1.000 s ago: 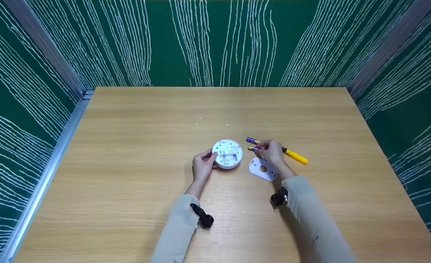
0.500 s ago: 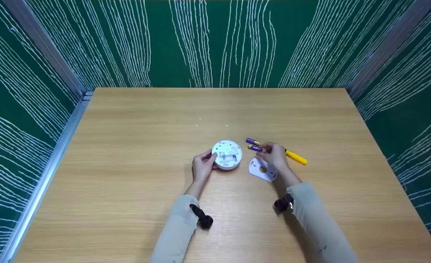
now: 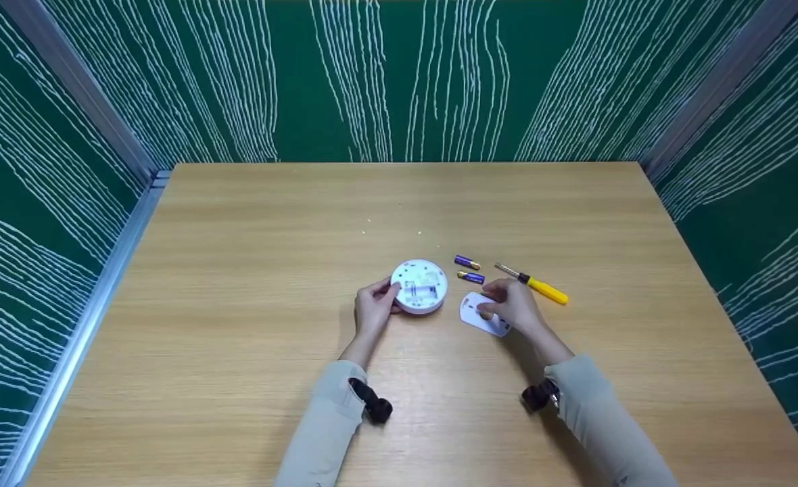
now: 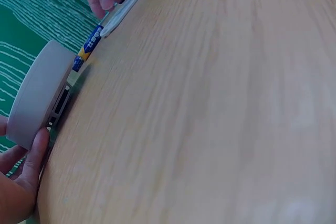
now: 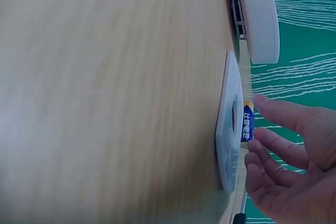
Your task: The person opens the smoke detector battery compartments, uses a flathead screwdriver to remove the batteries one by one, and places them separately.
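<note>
A round white device [image 3: 420,274] with a battery compartment on its upward face is at the middle of the table. My left hand [image 3: 374,311] pinches its left edge, thumb on top and fingers at the side. To the right lies a flat white plate [image 3: 471,310] with a round hole in it. My right hand [image 3: 521,308] hovers over this plate; the right wrist view shows its fingers [image 5: 283,148] apart, with nothing between them. Two purple-and-gold batteries [image 3: 471,277] lie just beyond the plate, separate from each other.
A screwdriver [image 3: 544,289] with a yellow handle lies right of the batteries, its metal shaft pointing to the back left. Several tiny pale bits lie on the wooden table [image 3: 270,237] behind the device. Green walls [image 3: 419,81] with white lines enclose the back and sides.
My right hand has left the batteries and moved toward me, over the white plate. The nearer battery lies free on the table, and the screwdriver's shaft is uncovered. My left hand keeps its hold.
</note>
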### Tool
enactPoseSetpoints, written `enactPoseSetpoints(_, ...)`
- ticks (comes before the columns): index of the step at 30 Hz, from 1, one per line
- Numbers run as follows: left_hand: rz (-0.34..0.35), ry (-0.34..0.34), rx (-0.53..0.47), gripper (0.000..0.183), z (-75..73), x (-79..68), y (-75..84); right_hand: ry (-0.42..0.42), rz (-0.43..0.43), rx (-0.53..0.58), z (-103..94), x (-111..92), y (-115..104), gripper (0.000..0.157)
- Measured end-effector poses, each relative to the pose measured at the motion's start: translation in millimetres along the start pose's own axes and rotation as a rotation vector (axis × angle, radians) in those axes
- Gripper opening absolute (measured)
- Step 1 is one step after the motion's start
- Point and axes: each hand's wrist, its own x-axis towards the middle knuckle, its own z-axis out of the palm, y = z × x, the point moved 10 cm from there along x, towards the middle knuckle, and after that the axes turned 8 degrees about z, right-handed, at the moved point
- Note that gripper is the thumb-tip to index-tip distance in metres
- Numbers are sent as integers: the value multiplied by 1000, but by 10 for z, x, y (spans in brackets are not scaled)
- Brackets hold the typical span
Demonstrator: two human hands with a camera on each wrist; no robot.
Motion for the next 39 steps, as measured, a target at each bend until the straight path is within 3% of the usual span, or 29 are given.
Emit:
enactPoseSetpoints(10,11,-14,-15,33,-16,25,-28,11,-75,-80,14,-106,1,40)
enactPoseSetpoints(16,-6,-9,-24,33,-60,-3,-15,0,-65,-91,29,-151,7,47)
enactPoseSetpoints(26,-13,-2,10,30,-132,-126,50,-31,-19,-150,63,-219,26,62)
enactPoseSetpoints(33,-23,2,80,32,-146,-243,101,-41,12,-145,86,-238,46,62)
enactPoseSetpoints(39,4,1,117,35,-135,-348,176,-23,-21,-169,86,-243,17,60)
